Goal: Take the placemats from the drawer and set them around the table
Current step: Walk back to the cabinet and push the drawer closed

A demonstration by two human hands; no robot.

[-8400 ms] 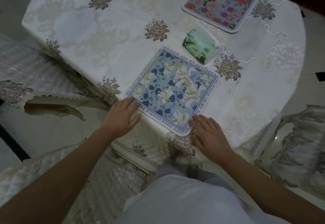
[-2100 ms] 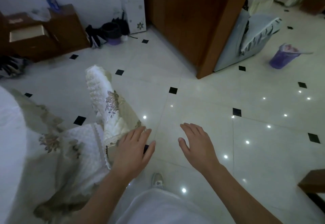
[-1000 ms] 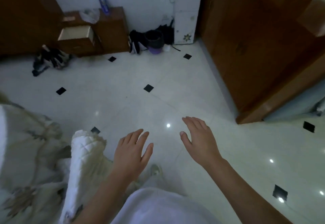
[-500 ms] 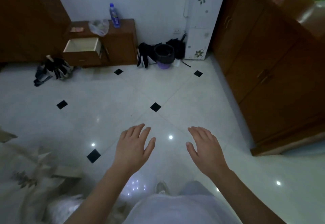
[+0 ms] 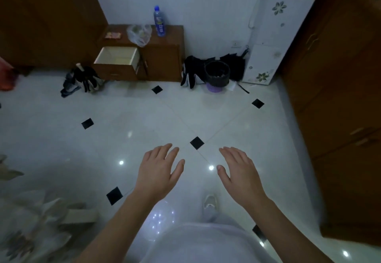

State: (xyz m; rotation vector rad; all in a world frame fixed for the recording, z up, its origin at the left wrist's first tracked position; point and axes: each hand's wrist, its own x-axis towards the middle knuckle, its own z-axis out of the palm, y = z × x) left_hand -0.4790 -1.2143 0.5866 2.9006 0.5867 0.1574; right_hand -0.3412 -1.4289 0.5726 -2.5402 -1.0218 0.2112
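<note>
Change vs 0.5 s ago: cabinet w/ drawer sits lower in view and nearer; quilted chair cover at 8 o'clock has slid almost out of frame. Hands keep the same pose.
Change vs 8.4 s ago: table and its laid placemats gone from view; floor fills the frame.
Hands: 2. left hand (image 5: pixel 159 173) and right hand (image 5: pixel 240 175) both spread flat, palms down, fingers apart, gripping nothing, side by side w/ a gap between, hovering over the floor at 6 o'clock.
Drawer: 1, drawer (image 5: pixel 118 58) pulled out of the low cabinet (image 5: pixel 165 60) at 11 o'clock, well apart from hands. Pale boxy inside; contents too dim to tell, so placemats can't be seen here.
Cabinet top: 1 clear bottle (image 5: pixel 159 21) w/ blue cap, upright; 1 crumpled clear plastic bag (image 5: pixel 139 33) just beside it; 1 small flat packet (image 5: pixel 112 35) at its left.
Floor: floor (image 5: pixel 185 114) glossy pale tiles, approx 7 small black diamond insets, bright light spots reflected.
Bin: 1 round dark bin (image 5: pixel 216 74) w/ purple base at 1 o'clock, black cloth heaped around it.
Dispenser: 1 tall white unit (image 5: pixel 272 35) w/ flower print, against wall at 1 o'clock.
Wood: dark brown doors (image 5: pixel 340 97) at 3 o'clock.
Shoe: 1 pale shoe (image 5: pixel 209 201) below right hand.
</note>
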